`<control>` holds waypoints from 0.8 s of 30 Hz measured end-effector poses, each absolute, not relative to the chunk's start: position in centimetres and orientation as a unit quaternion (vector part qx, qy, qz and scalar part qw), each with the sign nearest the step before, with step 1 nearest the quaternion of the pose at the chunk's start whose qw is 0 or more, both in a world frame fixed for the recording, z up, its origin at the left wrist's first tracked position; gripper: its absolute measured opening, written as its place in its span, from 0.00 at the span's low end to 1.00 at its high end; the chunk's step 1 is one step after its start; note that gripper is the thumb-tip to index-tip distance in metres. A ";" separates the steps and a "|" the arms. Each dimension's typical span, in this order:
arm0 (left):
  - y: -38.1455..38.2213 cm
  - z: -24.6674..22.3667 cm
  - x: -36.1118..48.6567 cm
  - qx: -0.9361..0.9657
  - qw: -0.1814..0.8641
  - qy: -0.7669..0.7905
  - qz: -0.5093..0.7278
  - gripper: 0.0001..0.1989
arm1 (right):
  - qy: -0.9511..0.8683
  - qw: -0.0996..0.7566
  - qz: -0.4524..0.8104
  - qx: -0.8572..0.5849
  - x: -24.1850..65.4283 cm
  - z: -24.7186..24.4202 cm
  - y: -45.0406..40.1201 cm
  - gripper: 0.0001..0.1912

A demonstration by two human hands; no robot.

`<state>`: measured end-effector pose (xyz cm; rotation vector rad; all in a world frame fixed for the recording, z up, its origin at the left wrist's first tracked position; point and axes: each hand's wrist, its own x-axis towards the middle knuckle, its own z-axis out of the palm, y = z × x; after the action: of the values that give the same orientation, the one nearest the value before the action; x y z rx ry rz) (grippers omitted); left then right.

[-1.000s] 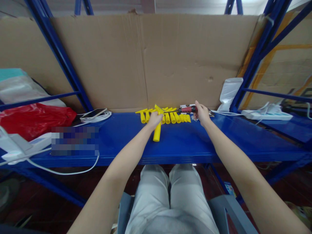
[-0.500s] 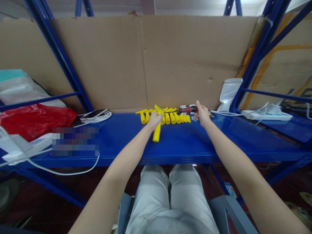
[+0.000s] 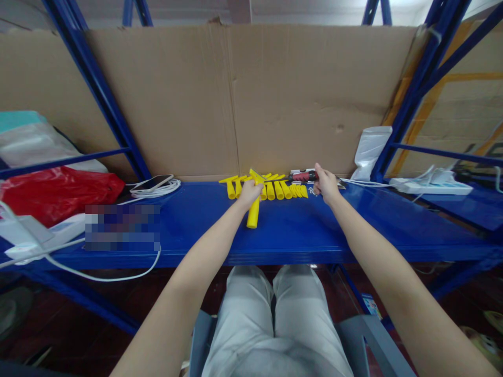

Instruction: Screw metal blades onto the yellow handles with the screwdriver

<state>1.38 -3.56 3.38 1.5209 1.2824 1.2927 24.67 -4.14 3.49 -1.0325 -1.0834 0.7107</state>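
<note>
- While the yellow T-shaped piece [image 3: 253, 212] sits at the middle of the blue surface [image 3: 196, 220], stem towards the person, the left hand [image 3: 249, 193] has its grip clamped around it, just below the head!
- In from the side comes the red-and-black screwdriver [image 3: 302, 177], lying level, the right hand's [image 3: 327, 184] grip closed on its handle; the shaft reaches the piece's head, but whether the tip is seated is too small to tell.
- So one piece is mid-job, I'd judge, with the driver lined up and this one not yet finished.
- Just behind, a row of yellow pieces [image 3: 280, 190] and, right of it, smaller yellow parts [image 3: 298, 191]: done or waiting? Can't tell from here!
- Near the right hand, tiny shiny bits [image 3: 313, 191], perhaps screws, suggesting more fastening remains.
- Further out, cardboard [image 3: 294, 94] backs the surface, a red bag [image 3: 63, 191] lies far left, and a power strip [image 3: 432, 186] far right.
</note>
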 end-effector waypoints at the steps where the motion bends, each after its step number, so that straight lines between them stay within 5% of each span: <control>1: -3.6 3.4 1.4 0.595 0.373 0.503 0.504 0.15 | -0.476 0.677 0.318 -0.463 24.7 3.5 -4.1 0.22; 24: -3.9 3.7 1.4 0.595 0.377 0.503 0.501 0.16 | -0.456 0.695 0.327 -0.451 24.3 3.8 -4.4 0.21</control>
<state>1.39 -3.86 3.71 1.5203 1.2864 1.2811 24.33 -4.38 3.82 -1.0059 -1.0180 0.7290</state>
